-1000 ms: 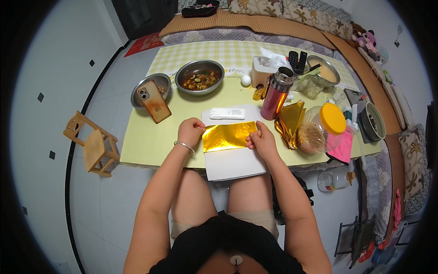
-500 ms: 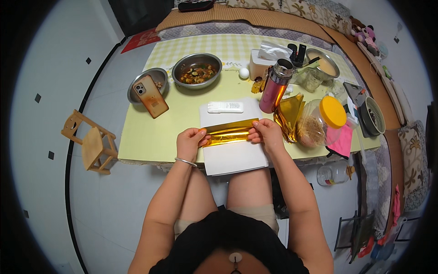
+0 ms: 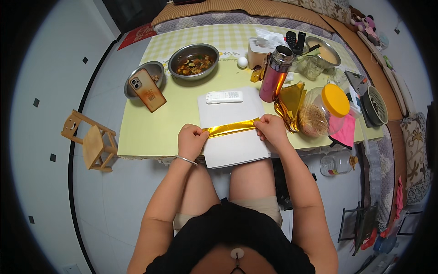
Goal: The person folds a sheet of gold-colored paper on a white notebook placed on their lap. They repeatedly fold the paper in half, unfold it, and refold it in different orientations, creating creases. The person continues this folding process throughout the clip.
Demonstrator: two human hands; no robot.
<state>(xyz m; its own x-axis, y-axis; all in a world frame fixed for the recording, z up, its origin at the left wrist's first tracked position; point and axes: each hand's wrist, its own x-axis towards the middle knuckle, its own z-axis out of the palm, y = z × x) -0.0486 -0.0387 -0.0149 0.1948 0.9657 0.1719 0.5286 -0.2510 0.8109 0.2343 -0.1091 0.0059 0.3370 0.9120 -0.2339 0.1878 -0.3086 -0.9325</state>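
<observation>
A narrow folded strip of shiny gold foil paper point(image 3: 232, 128) stretches between my two hands, over a white board point(image 3: 235, 153) at the table's near edge. My left hand point(image 3: 192, 140) pinches its left end between thumb and fingers; a silver bangle circles that wrist. At the other end my right hand point(image 3: 271, 129) pinches the strip, its fingers curled. Beyond the strip, a flat white plastic item point(image 3: 224, 97) lies on the board. To the right of my right hand stands folded gold foil paper point(image 3: 289, 106), next to a pink thermos point(image 3: 274, 75).
A phone point(image 3: 148, 91) leans on a small metal bowl point(image 3: 157, 67), left of a larger metal bowl point(image 3: 193, 62) of food. At right stand a yellow-lidded jar point(image 3: 319, 112), a pink cloth point(image 3: 343, 131) and a basket point(image 3: 376, 105). A wooden chair point(image 3: 93, 141) is at left.
The gold foil paper has been folded into a narrower strip, its darker upper flap no longer showing. Both hands keep pinching its ends. The view has shifted slightly.
</observation>
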